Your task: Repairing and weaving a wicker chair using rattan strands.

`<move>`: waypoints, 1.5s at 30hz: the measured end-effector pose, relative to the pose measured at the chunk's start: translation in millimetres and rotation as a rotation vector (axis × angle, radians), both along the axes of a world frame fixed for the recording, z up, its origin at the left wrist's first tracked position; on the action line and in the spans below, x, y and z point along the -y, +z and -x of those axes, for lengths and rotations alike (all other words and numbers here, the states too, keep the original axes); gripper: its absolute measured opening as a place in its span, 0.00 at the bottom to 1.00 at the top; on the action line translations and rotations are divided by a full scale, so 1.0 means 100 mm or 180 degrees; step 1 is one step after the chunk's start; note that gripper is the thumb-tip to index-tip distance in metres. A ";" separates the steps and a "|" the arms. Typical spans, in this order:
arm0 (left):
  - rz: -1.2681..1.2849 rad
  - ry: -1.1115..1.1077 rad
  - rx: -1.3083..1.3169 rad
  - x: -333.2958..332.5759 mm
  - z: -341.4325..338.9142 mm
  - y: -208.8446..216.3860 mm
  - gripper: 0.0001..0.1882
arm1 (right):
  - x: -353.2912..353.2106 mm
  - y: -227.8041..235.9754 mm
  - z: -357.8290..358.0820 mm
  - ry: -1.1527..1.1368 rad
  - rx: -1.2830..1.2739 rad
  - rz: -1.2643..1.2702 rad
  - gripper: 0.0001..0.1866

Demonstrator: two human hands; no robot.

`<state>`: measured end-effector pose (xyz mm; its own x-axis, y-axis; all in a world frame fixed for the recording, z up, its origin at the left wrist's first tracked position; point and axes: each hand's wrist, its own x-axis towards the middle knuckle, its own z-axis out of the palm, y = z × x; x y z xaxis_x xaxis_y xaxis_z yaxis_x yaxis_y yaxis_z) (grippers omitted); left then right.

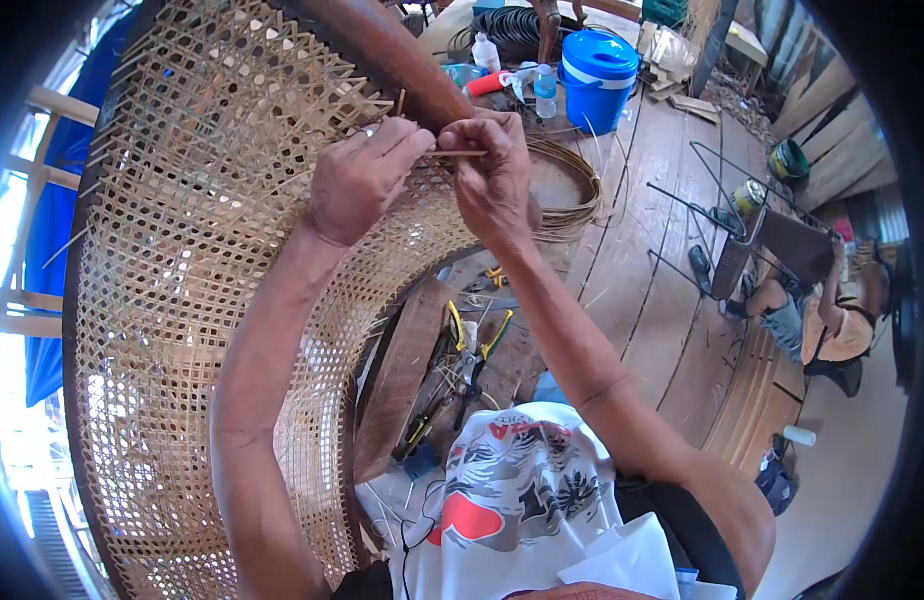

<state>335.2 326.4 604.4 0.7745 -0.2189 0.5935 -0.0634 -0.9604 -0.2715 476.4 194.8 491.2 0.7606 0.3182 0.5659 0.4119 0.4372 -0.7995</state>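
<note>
A thin cane strip (458, 153) runs level between my two hands, above the far end of a woven cane panel (212, 330). My left hand (365, 182) is closed, its fingertips pinching near the strip's left end. On the other side, my right hand (497, 185) has its thumb and fingers closed on the same strip. The panel is an open lattice stretched in a curved dark wooden frame (407, 60). Loose strip ends stick up along its far edge near my left hand. My fingers hide part of the strip and the weave behind it.
Right of my hands lies a coil of cane (580, 200). Pliers (469, 345) rest among tools beside a wooden block (407, 375). Farther back stand a blue bucket (594, 90), a water bottle (545, 95) and a red can (489, 84). Another person (837, 325) sits at the right.
</note>
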 end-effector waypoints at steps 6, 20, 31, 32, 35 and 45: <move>-0.0203 -0.0305 -0.0361 -0.08 -0.01 0.08 0.22 | 0.00 -0.04 0.02 0.0037 -0.0251 -0.0395 0.11; -0.0255 -0.0389 -0.1081 -0.22 -0.17 0.20 0.25 | 0.14 -0.38 0.45 0.0877 -0.0130 0.0120 0.54; 0.0260 0.0856 -0.0555 0.42 -0.34 0.06 0.13 | 0.35 -0.36 0.19 0.0900 -0.0525 -0.0136 0.37; 0.0249 0.0883 -0.0550 0.43 -0.31 0.08 0.13 | 0.38 -0.39 0.12 0.0928 -0.0521 -0.0147 0.37; 0.0831 0.0672 -0.0149 0.38 -0.30 0.10 0.12 | 0.38 -0.44 -0.33 -0.0519 0.0466 0.0450 0.31; 0.0744 0.0698 0.0035 0.46 -0.33 0.02 0.09 | 0.07 -0.31 -0.90 0.1112 0.0129 0.0894 0.47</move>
<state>368.5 280.0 606.7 0.7814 0.0957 0.6166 0.1536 -0.9873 -0.0414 566.6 187.8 460.0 0.5592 0.6975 0.4480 0.3118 0.3238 -0.8933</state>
